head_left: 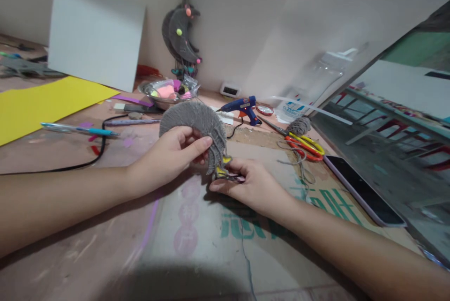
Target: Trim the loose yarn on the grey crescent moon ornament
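Observation:
My left hand [172,155] is closed on a grey yarn-wrapped crescent shape [197,125], thumb and fingers pinching its inner edge, and holds it upright above a cardboard sheet [218,240]. My right hand [251,184] rests on the cardboard just below the crescent's lower tip, fingers pinched around a small yellow and purple item [227,174] that I cannot make out clearly. The two hands nearly touch at the crescent's tip.
Orange-and-yellow scissors [305,145] and a grey yarn ball [298,126] lie to the right, beside a phone [362,189]. A blue glue gun [242,106], a bowl of pom-poms [168,92], a finished crescent [181,38], a pen [79,128], a black cable [87,162] and yellow paper [45,101] sit behind.

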A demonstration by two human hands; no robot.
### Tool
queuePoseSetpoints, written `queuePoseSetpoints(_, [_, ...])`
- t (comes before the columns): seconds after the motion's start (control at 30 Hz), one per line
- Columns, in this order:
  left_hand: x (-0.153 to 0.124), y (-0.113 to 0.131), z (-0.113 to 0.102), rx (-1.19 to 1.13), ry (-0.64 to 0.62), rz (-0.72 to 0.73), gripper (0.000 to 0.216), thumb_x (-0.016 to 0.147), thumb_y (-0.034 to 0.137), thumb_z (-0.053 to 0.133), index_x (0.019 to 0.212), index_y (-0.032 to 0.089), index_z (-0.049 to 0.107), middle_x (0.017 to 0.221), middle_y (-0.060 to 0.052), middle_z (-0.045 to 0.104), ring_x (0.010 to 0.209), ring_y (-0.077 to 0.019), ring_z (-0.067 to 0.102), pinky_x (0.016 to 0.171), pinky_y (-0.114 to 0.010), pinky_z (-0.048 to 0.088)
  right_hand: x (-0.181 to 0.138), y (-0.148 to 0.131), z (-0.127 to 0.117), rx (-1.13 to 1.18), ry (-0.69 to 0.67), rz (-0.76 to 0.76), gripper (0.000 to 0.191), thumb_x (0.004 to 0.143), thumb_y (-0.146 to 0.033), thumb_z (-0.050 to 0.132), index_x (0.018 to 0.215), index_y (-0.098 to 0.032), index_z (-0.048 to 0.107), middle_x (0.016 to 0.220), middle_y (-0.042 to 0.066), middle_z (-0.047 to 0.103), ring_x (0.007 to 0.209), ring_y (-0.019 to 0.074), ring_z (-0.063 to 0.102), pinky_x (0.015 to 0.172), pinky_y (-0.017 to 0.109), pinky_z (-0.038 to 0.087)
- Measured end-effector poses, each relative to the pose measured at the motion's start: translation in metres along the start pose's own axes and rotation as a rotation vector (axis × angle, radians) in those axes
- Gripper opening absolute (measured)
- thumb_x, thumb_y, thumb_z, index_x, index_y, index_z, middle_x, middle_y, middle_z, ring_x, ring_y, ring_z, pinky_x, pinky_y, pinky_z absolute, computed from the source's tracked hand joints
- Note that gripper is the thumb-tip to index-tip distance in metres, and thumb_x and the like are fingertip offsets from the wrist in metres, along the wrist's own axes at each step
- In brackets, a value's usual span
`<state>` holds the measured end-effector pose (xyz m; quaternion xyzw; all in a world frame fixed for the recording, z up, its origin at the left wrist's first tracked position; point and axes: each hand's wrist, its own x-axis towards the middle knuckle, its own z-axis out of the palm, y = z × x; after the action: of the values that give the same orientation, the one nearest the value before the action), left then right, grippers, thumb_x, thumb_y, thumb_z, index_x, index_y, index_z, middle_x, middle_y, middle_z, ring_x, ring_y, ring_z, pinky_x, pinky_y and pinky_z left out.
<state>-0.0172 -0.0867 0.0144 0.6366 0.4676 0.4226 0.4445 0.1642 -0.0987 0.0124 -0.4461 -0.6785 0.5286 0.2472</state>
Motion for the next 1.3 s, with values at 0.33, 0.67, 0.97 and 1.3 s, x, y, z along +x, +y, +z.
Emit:
queuePoseSetpoints(0.33, [0.0, 0.004, -0.003, 0.087, 0.009, 0.009, 0.034, 0.083, 0.038, 0.054, 0.058, 0.015, 0.052, 0.052, 0.002, 0.057, 0.049, -0.0096, 0.053, 0.049, -0.02, 0.041, -0.003, 0.0, -0.019, 0.082, -0.011, -0.003, 0.025, 0.071, -0.038, 0.066, 0.068, -0.017, 0.054, 0.059, -0.005, 0.047, 0.051, 0.0063, 0.04, 0.049, 0.02, 0.034])
queuePoseSetpoints(0.67, [0.004, 0.001, -0.003, 0.03, -0.113, -0.054, 0.032, 0.084, 0.033, 0.051, 0.057, 0.015, 0.053, 0.05, 0.001, 0.058, 0.047, -0.0101, 0.056, 0.049, -0.02, 0.044, -0.005, 0.008, -0.044, -0.373, 0.331, -0.425, 0.035, 0.091, -0.043, 0.039, 0.116, -0.022, 0.051, 0.083, 0.003, 0.055, 0.067, 0.0142, 0.05, 0.059, 0.028, 0.038])
queuePoseSetpoints(0.97, [0.006, -0.002, -0.003, -0.012, -0.15, -0.028, 0.032, 0.085, 0.032, 0.051, 0.058, 0.014, 0.054, 0.049, 0.001, 0.059, 0.046, -0.0089, 0.056, 0.048, -0.018, 0.045, -0.01, 0.012, -0.03, -1.082, 0.177, -0.687, 0.022, 0.091, -0.029, 0.045, 0.102, -0.017, 0.06, 0.073, 0.003, 0.056, 0.064, 0.0143, 0.049, 0.057, 0.025, 0.036])
queuePoseSetpoints(1.3, [0.002, -0.003, -0.002, -0.139, -0.213, -0.042, 0.026, 0.087, 0.028, 0.051, 0.065, 0.014, 0.054, 0.051, 0.003, 0.061, 0.045, -0.0072, 0.058, 0.044, -0.014, 0.045, -0.011, 0.013, -0.029, -1.091, 0.175, -0.715, 0.021, 0.09, -0.027, 0.049, 0.102, -0.014, 0.06, 0.072, 0.001, 0.055, 0.062, 0.0121, 0.046, 0.057, 0.024, 0.033])
